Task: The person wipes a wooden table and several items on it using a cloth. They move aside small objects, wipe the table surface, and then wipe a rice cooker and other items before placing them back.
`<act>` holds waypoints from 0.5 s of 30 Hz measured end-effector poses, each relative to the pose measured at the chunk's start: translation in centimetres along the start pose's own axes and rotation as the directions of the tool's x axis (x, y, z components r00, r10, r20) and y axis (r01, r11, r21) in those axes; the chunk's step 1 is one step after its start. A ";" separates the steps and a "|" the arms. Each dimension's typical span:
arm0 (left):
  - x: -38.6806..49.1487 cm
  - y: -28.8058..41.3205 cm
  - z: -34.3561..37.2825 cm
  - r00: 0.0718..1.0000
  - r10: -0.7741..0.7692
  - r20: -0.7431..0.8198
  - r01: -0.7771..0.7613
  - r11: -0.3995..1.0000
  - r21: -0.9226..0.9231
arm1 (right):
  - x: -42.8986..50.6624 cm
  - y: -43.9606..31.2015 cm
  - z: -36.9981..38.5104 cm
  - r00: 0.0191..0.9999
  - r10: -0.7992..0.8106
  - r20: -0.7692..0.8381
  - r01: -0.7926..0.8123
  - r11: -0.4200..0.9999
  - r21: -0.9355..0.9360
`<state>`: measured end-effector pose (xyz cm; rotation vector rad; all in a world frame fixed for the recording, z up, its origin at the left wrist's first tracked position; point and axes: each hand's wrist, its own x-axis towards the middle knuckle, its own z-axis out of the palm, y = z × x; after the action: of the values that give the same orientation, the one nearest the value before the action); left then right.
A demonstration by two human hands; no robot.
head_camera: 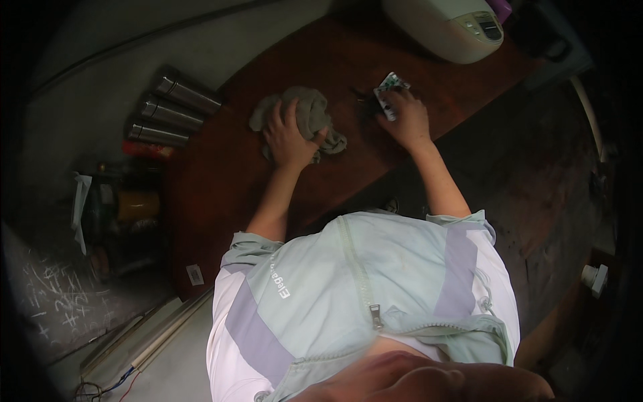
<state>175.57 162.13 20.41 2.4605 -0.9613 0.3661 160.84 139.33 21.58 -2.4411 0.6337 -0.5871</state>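
My left hand (291,140) lies with its fingers spread over a crumpled grey-green cloth (311,110), pressing it on the brown wooden tabletop (361,156). The thumb rests across the cloth's right side. To the right, my right hand (409,118) holds a small flat packet (393,81), pale with green and dark markings. Its fingertips cover part of the packet, so its exact kind cannot be told. A few small dark items (359,95) lie just left of the packet, too dim to make out.
A white rice cooker (442,30) with a control panel stands at the table's far right. Several steel cylindrical containers (173,115) line the left edge, near a red package (148,149). Dark bottle-like objects with a yellow band (138,204) sit farther left. Loose wires (123,374) show at lower left.
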 end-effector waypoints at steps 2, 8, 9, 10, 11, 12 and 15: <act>-0.1 -0.3 0.2 0.999 0.012 -0.030 -0.013 1.000 -0.016 | 0.5 0.7 -0.8 0.995 0.064 -0.083 -0.066 0.997 -0.030; 0.0 -0.2 0.1 1.000 0.017 -0.022 -0.016 1.000 0.023 | 3.4 -0.4 -2.3 0.955 -0.278 -0.098 0.269 0.958 -0.095; 0.0 -0.2 0.1 1.000 0.013 -0.019 -0.013 1.000 0.020 | 4.1 -1.1 -1.6 0.962 -0.275 0.002 0.274 0.957 -0.092; 0.1 -0.1 0.0 1.000 0.012 -0.018 -0.012 1.000 0.018 | 4.8 -1.9 -0.6 0.946 -0.318 0.060 0.322 0.943 -0.078; 0.1 -0.1 -0.1 1.000 0.018 -0.025 -0.018 1.000 0.016 | 5.4 -2.6 0.5 0.925 -0.361 0.116 0.369 0.927 -0.062; 0.1 -0.1 -0.1 1.000 0.009 -0.017 -0.009 1.000 0.024 | 5.7 -3.3 1.7 0.923 -0.356 0.144 0.374 0.918 -0.130; 0.2 -0.1 0.0 1.000 -0.001 -0.014 0.002 0.999 0.040 | 5.6 -4.2 4.0 0.898 -0.259 0.356 0.366 0.888 -0.277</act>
<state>175.72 162.08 20.46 2.4908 -0.9550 0.4058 168.67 140.93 22.54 -2.9105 0.2135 -0.2096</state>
